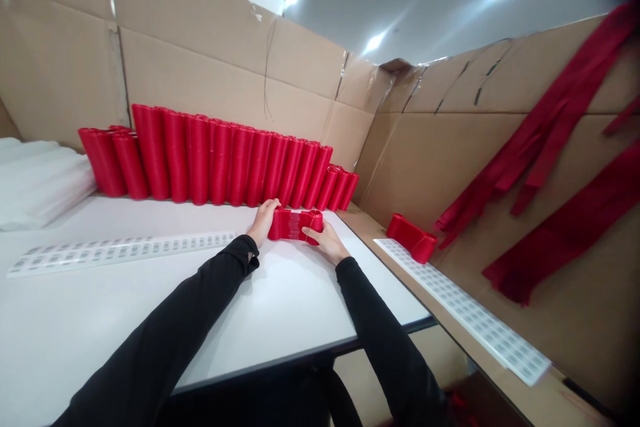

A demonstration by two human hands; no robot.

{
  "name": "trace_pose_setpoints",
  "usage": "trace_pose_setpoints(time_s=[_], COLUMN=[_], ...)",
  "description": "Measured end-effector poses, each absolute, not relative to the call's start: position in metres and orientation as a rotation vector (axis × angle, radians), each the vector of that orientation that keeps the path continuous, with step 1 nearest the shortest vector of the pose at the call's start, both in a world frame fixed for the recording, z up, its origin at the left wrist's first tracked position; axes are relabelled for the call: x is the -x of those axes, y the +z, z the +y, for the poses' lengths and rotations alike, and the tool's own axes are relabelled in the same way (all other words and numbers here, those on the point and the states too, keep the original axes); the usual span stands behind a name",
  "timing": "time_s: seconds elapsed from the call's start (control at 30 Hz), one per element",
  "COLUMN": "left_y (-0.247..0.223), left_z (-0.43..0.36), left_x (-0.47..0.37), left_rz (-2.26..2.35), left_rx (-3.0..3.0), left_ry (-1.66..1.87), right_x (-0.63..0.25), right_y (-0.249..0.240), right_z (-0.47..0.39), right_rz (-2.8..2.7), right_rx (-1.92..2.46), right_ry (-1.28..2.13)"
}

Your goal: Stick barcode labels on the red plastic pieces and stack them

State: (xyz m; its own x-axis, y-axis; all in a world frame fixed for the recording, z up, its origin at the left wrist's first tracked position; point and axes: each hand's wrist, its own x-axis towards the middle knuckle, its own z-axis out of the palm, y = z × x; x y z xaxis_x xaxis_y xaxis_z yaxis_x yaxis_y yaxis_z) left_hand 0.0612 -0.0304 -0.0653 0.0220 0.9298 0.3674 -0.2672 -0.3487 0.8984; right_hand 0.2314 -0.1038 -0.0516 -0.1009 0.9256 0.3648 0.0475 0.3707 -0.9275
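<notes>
A red ribbed bundle (295,225) is held low over the white table (280,300), between my two hands. My left hand (264,221) grips its left end, and my right hand (326,240) closes on its right end, with the fingers across the front. Paler strips show across the middle of the bundle. Beyond it stands a long row of upright red rolls (220,163) along the cardboard wall. To the right, another red bundle (413,238) lies by a label sheet (470,310).
A strip of labels (125,250) lies on the table at the left. White wrapped packages (43,180) sit at the far left. Cardboard walls (200,53) enclose the back and right, where red ribbons (545,127) hang.
</notes>
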Motion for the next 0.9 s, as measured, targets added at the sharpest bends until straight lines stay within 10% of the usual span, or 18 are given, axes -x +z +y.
trace_pose_setpoints(time_s=[0.23,0.5,0.9], left_y=[0.002,0.114,0.122], left_z=[0.024,0.063,0.129], left_x=[-0.075,-0.090,-0.087], left_rz=[1.119,1.067,1.603], left_rx=[-2.117,-3.526,-3.458], left_ry=[1.816,1.265,0.870], right_x=[-0.287,-0.351,-0.340], right_y=[-0.029,0.045,0.069], right_z=[-0.076,0.022,0.140], right_rz=[-0.899,-0.767,-1.319], right_rx=[0.881,1.046,1.146], right_ry=[0.575,0.106,0.335])
